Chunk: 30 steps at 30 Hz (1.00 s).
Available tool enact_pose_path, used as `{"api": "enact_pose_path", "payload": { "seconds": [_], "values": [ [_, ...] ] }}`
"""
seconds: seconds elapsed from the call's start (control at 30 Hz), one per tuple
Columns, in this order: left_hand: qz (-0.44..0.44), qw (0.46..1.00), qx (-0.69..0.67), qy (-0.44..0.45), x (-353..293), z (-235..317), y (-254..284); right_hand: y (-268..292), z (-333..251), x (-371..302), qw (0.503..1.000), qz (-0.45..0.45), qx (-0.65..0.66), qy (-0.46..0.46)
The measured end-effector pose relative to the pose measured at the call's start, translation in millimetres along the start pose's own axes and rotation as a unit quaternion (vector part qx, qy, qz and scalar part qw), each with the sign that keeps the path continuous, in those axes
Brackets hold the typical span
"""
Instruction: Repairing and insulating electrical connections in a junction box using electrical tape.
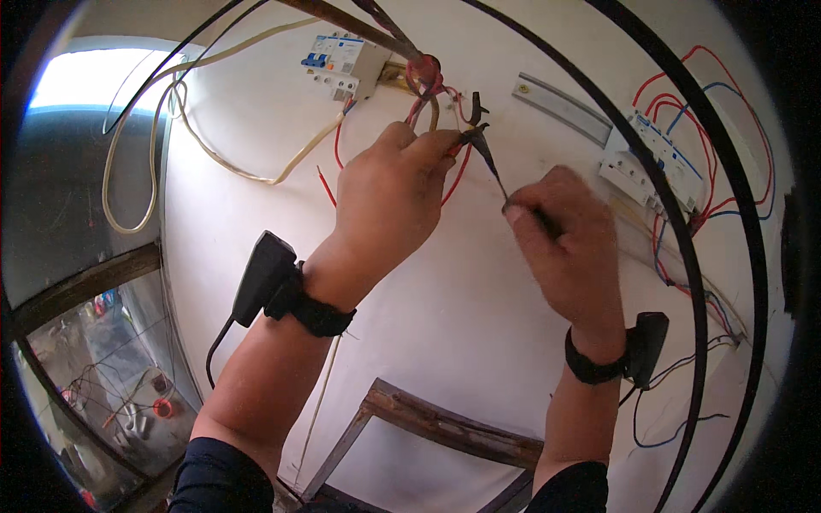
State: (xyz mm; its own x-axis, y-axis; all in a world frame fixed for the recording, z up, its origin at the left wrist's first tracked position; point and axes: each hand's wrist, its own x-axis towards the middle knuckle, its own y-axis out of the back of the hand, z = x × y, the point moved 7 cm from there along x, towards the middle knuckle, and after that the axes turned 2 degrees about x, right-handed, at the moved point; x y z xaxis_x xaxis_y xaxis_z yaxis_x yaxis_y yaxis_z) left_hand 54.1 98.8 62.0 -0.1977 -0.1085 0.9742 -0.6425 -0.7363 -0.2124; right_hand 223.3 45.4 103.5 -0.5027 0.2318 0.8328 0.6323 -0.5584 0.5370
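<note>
My left hand [393,184] is raised in front of the white wall, its fingers pinched on a wire joint [469,137] wrapped in black. From that joint a narrow strip of black electrical tape [489,162] runs taut, down and to the right. Its far end is pinched between the thumb and fingers of my right hand [564,244]. Just above my left hand hangs a bundle of wires bound with red [424,73], and a red wire [457,175] passes behind my fingers. Another black-taped wire end [476,109] sticks up beside the joint.
A white circuit breaker [346,64] is mounted at upper left, with a looped cream cable [274,179] beside it. More breakers [654,167] with red and blue wires sit at right, near a bare metal rail [560,109]. Thick black cables [697,342] cross the right side. Below stands a wooden frame [453,419].
</note>
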Motion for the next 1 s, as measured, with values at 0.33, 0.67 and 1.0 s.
{"api": "enact_pose_path", "payload": {
  "seconds": [0.33, 0.67, 1.0],
  "values": [
    [-0.026, 1.000, 0.005, 0.011, 3.6, 7.8, 8.7, 6.9, -24.6, 94.8, 0.938, 0.185, -0.156, 0.248],
    [-0.041, 0.999, -0.003, 0.021, 1.5, -0.3, 9.2, 13.6, 70.0, 68.2, 0.970, 0.167, -0.156, -0.079],
    [-0.047, 0.999, -0.017, 0.020, 3.1, 1.5, 9.7, -14.0, 20.9, 53.1, 0.998, 0.063, -0.022, -0.008]
  ]
}}
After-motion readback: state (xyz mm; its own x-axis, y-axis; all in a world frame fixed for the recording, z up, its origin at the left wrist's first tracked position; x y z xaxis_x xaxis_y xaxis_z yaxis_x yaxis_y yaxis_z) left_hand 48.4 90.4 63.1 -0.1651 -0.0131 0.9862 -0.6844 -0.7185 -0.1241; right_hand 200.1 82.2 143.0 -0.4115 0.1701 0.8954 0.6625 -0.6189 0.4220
